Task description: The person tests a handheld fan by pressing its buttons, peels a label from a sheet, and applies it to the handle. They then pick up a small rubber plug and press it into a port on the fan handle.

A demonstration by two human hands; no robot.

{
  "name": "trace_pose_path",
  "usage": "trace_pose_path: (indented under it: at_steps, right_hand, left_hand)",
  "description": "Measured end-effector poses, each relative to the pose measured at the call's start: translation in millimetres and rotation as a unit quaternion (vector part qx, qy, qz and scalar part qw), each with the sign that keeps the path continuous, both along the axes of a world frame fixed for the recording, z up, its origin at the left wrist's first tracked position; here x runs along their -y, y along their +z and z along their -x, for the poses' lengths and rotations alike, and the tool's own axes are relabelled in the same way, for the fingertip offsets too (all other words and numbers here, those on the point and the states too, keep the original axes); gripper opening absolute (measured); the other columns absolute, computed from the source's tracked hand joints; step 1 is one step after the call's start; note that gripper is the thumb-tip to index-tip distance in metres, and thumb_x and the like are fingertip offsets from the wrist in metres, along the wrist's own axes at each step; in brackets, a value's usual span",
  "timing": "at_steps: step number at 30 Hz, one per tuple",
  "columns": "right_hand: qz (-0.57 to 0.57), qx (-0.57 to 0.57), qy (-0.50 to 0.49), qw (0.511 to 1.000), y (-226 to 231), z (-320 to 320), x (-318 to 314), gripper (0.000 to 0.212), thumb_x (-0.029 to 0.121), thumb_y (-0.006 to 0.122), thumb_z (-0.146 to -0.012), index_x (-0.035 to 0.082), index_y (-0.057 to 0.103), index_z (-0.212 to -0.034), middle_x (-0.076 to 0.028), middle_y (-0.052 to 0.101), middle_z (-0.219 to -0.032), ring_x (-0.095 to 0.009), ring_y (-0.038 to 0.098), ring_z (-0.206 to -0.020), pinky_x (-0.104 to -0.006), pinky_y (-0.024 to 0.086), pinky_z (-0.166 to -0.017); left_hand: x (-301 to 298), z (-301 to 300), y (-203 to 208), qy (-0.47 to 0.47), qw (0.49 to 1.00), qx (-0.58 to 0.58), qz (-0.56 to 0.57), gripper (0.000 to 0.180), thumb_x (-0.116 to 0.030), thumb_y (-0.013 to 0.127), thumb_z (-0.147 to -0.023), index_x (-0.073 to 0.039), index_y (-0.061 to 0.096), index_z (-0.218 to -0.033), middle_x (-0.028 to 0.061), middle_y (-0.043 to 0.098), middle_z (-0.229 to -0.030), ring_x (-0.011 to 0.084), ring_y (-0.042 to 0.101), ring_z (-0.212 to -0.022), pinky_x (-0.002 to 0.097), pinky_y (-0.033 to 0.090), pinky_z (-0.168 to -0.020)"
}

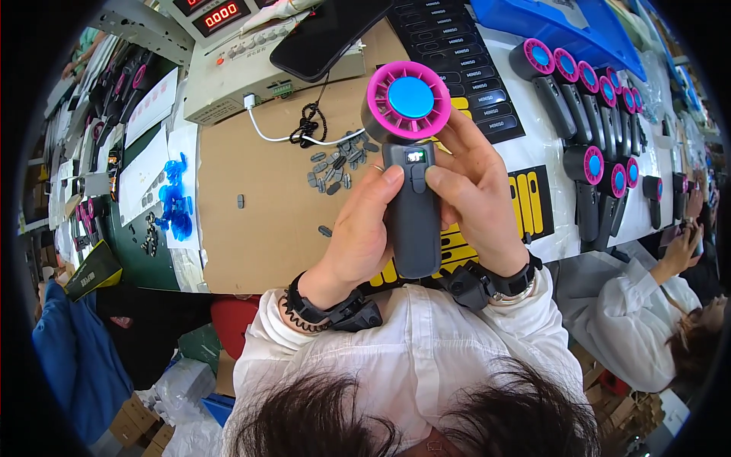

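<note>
Between my two hands stands a handheld fan (pixel 412 221), upright, with a dark grey handle, a magenta grille and a blue hub facing up. A small display glows on its handle above a grey button piece. My left hand (pixel 362 228) wraps the handle's left side, its thumb beside that button. From the right, my right hand (pixel 476 186) grips the handle, thumb tip at the button's edge. Several small grey button pieces (pixel 335 166) lie in a loose pile on the brown cardboard (pixel 251 244) left of the fan. Some fingers are hidden behind the handle.
Behind stands a power supply box (pixel 282 68) with red digits, a white cable (pixel 270 139) and a black phone (pixel 324 38). Sticker sheets (pixel 537 202) lie beneath my hands. Several finished-looking fans (pixel 590 164) and a blue tray (pixel 563 30) are at right, near another person (pixel 640 327).
</note>
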State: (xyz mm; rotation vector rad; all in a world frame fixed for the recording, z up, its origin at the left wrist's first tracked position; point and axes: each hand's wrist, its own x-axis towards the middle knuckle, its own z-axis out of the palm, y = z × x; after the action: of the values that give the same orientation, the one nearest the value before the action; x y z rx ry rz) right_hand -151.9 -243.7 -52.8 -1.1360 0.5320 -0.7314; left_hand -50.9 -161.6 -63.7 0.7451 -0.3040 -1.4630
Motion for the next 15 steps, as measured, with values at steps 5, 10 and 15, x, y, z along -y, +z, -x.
trace_pose_path:
  at_steps: [5,10,15]
  right_hand:
    - [-0.079,0.005,0.012,0.997,-1.6,5.1,12.5,0.057,0.013,0.045,-0.083,-0.003,0.026,-0.135,-0.017,0.041,-0.13,-0.019,0.052,-0.108,-0.0151,0.047,-0.07]
    - [-0.19,0.258,0.115,0.94,-7.4,11.5,23.5,0.057,0.024,0.043,-0.087,-0.002,0.027,-0.135,-0.017,0.042,-0.129,-0.018,0.051,-0.108,-0.0223,0.046,-0.08]
    - [-0.067,0.077,-0.047,0.994,20.4,11.4,7.1,0.058,0.028,0.044,-0.087,-0.001,0.027,-0.135,-0.017,0.043,-0.128,-0.02,0.049,-0.111,-0.0292,0.044,-0.088]
  left_hand:
    - [8.4,-4.1,13.6,-0.016,1.0,-0.01,0.015,0.038,-0.033,0.035,-0.095,0.0,0.043,-0.111,0.0164,0.058,-0.1,0.0218,0.059,-0.089,0.031,0.048,-0.079]
    - [18.2,-6.0,41.0,-0.003,0.995,-0.079,0.064,0.046,-0.036,0.033,-0.096,0.004,0.043,-0.117,0.0195,0.056,-0.11,0.0248,0.058,-0.099,0.0341,0.047,-0.087]
    - [15.6,-17.3,52.4,-0.031,0.987,-0.109,0.111,0.052,-0.04,0.032,-0.095,0.003,0.039,-0.122,0.0187,0.049,-0.119,0.0286,0.047,-0.116,0.0368,0.041,-0.097]
